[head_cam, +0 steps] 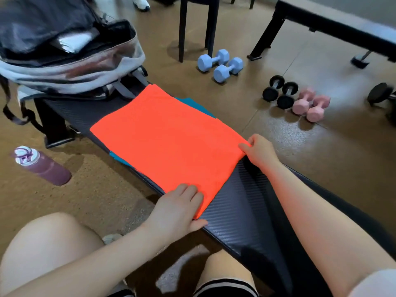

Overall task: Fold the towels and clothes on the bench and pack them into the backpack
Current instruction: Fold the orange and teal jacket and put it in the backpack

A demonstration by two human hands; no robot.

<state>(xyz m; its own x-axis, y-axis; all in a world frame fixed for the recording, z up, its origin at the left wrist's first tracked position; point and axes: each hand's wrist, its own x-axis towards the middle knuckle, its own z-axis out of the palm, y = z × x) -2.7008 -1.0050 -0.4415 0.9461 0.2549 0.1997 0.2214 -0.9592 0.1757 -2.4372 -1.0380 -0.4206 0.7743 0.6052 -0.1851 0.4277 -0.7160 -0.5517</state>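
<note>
- Orange cloth (167, 138) lies flat on the table (240, 224), just below the backpack (70, 67), over a teal cloth (194, 103).
- Left hand (177, 209) holds the orange cloth's near corner.
- Right hand (260, 151) pinches its right corner.

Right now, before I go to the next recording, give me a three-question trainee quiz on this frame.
1. True or false: the backpack is zipped shut.
2. What lies under the orange cloth? A) teal cloth B) white towel C) nothing
3. Which hand pinches the orange cloth's near corner at the bench's far edge?

Key
1. False: it stands open at the bench's end.
2. A: the teal cloth peeks out on both sides.
3. The right hand; the left hand holds the other near corner, fingers on top.
</note>
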